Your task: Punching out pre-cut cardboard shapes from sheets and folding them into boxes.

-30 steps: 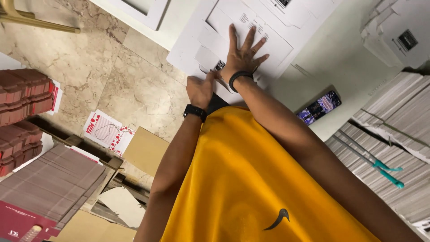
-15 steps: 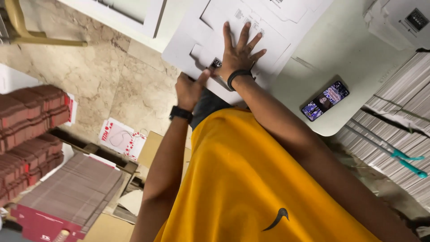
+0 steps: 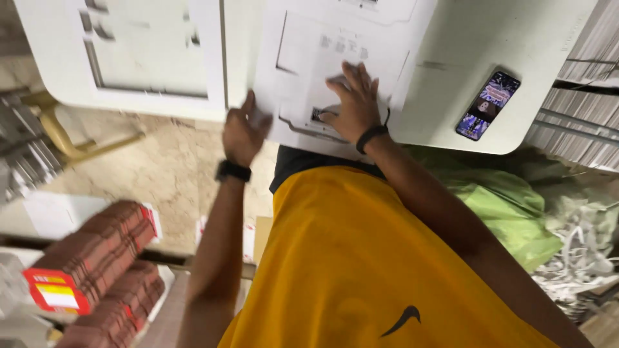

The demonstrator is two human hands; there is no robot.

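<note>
Now, view: the head camera looks straight down past a yellow shirt [image 3: 361,258] at a white table [image 3: 516,38].
Sheet: a flat white die-cut card sheet [image 3: 316,71] with grey printing lies on the table, its near edge hanging just over the table's rim, right in front of the person.
Right hand: the right hand [image 3: 351,103] lies flat on the sheet, fingers spread and open, palm down, pressing on it; a dark band circles the wrist.
Left hand: the left hand [image 3: 244,132] is at the sheet's left near corner, fingers curled loosely; motion blur hides whether they pinch the edge, so cannot tell if it grips. A black watch sits on that wrist.
Second sheet: another white card sheet [image 3: 142,58] with cut windows lies on the table to the left, just beside the first one, blurred.
Phone: a smartphone [image 3: 487,105] with a lit, colourful screen rests on the table to the right of the right hand, well apart from the sheet.
Floor left: stacks of flat red-brown cartons [image 3: 97,258] lie near the left edge on the stone floor.
Floor right: a green bag [image 3: 509,206] sits beside a heap of shredded paper trimmings [image 3: 580,251].
Far right: stacked grey board [image 3: 580,122] fills the edge past the table.
</note>
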